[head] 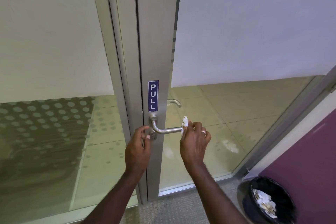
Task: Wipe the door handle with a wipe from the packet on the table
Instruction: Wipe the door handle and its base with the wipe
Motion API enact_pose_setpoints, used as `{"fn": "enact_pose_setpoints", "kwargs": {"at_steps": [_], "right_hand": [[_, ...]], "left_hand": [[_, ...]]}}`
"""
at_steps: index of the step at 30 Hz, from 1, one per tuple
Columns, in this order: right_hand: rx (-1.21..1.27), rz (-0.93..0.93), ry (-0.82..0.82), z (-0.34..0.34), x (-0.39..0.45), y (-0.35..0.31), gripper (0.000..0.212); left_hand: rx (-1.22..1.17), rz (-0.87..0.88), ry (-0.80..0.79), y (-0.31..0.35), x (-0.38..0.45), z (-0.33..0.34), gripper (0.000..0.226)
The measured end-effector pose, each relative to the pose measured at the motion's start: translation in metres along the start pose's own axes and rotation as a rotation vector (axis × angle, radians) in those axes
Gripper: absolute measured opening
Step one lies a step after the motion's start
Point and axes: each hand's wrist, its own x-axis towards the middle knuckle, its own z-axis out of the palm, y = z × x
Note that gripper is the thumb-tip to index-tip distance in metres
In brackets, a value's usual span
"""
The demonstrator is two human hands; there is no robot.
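A brushed-metal lever door handle [164, 130] juts from the grey door stile [154, 51], just below a blue PULL sticker [153, 96]. My right hand [195, 142] pinches a crumpled white wipe [185, 122] against the free end of the lever. My left hand [139, 148] rests on the stile by the lock cylinder [153, 135], fingers curled at the door edge and holding nothing. The wipe packet and the table are out of view.
A second handle [175, 102] shows through the glass on the door's far side. A black bin [268, 201] with crumpled paper stands at the lower right beside a purple wall [305, 160]. Frosted glass panels flank the door.
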Motion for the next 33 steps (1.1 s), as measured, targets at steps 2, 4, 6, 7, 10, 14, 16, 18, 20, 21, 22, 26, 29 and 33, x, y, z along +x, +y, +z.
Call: {"fn": "enact_pose_setpoints", "kwargs": {"at_steps": [2,4,6,7,10,14,16,18,20,21,22,26,29,33], "right_hand": [[0.002,-0.002,-0.026,-0.002,0.002,0.0,0.029],[0.055,0.035,-0.079,-0.007,0.018,-0.004,0.029],[0.107,0.089,-0.149,-0.012,0.035,-0.011,0.032],[0.134,0.114,-0.17,-0.013,0.039,-0.012,0.033],[0.306,0.21,-0.17,-0.011,0.036,-0.005,0.036],[0.622,0.433,-0.195,-0.01,0.038,0.007,0.044],[0.77,0.566,-0.235,-0.01,0.05,0.003,0.043],[0.961,0.715,-0.275,-0.009,0.059,-0.001,0.037],[1.126,0.798,-0.331,-0.01,0.059,-0.002,0.03],[1.15,0.815,-0.362,-0.011,0.055,0.0,0.028],[1.156,0.821,-0.383,-0.012,0.05,0.002,0.026],[1.218,0.847,-0.474,-0.013,0.037,0.009,0.021],[1.281,0.929,-0.534,-0.01,0.048,0.005,0.033],[1.335,0.983,-0.567,-0.002,0.054,0.004,0.034]], "left_hand": [[0.005,0.008,0.0,0.0,0.002,0.002,0.031],[0.003,0.01,-0.007,0.0,0.003,0.006,0.029],[-0.001,-0.003,-0.013,0.001,0.001,0.009,0.025],[-0.003,-0.013,-0.015,0.001,-0.001,0.009,0.023],[-0.024,-0.042,-0.017,-0.001,-0.006,0.01,0.018],[-0.015,-0.039,-0.019,-0.006,-0.002,0.006,0.015],[0.0,-0.042,-0.015,-0.01,-0.001,0.003,0.014],[0.011,-0.034,-0.008,-0.013,-0.002,0.0,0.012],[0.023,-0.009,-0.016,-0.017,-0.002,-0.002,0.01],[0.025,0.005,-0.027,-0.02,-0.002,-0.002,0.008],[0.023,0.017,-0.037,-0.023,-0.002,-0.003,0.007],[0.008,0.004,-0.036,-0.033,0.0,-0.002,0.007],[0.024,-0.025,-0.038,-0.037,-0.002,-0.001,0.006],[0.037,-0.033,-0.05,-0.038,-0.005,0.0,0.005]]}}
